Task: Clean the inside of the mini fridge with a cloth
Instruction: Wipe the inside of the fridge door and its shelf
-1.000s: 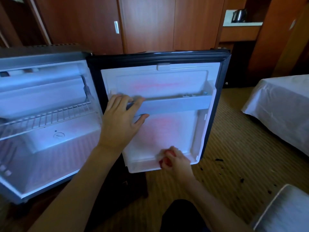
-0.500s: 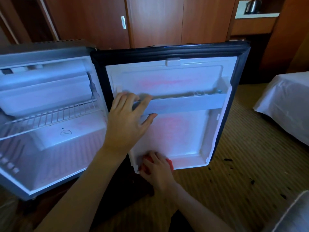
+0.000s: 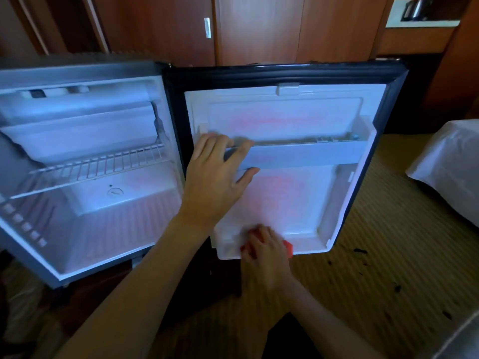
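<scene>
The mini fridge [image 3: 85, 177] stands open at the left, its wire shelf [image 3: 88, 167] bare, its door [image 3: 285, 161] swung flat toward the camera. The left hand [image 3: 217, 177] stays braced on the door shelf [image 3: 303, 155], fingers hooked over its rail, thumb below. Lower down, the right hand [image 3: 267, 252] grips the red cloth [image 3: 287, 246] on the door's bottom ledge; within the last second it has swept left along that ledge and is now heading back right, so the lower door looks nearly wiped while the cabinet probably waits. The cloth is mostly hidden under the fingers and blurred, so its fold is unclear, and dark specks on the carpet [image 3: 388, 255] can't be identified
</scene>
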